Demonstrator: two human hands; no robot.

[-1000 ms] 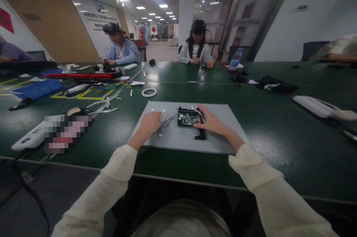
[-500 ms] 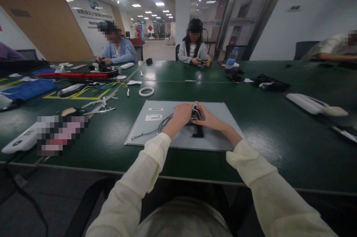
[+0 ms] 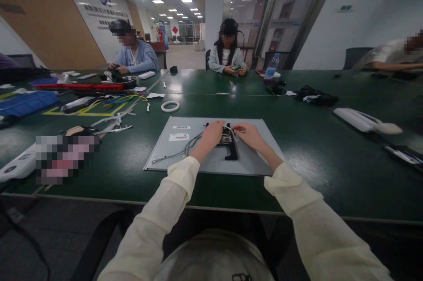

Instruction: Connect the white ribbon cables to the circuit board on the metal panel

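A circuit board (image 3: 226,138) in a black frame (image 3: 233,152) lies on a flat grey panel (image 3: 198,167). My left hand (image 3: 213,134) is closed over the board's left side and hides part of it. At the upper right of the board, the fingers of my right hand (image 3: 248,134) are bent together on a pale grey cable (image 3: 228,128) that arcs over the board. More grey cable (image 3: 191,143) runs out to the left across the panel, past two white labels (image 3: 179,137).
A roll of white tape (image 3: 170,102) lies behind the panel. Cut strips (image 3: 114,124), a blue tray (image 3: 28,104) and a white device (image 3: 20,162) are on the left. Another white device (image 3: 358,120) is on the right. Two people sit across the green table (image 3: 198,190).
My right hand, spread around the device's right side before, has drawn its fingers together at the cable. More of the board and frame shows. My left hand stays on the left side.
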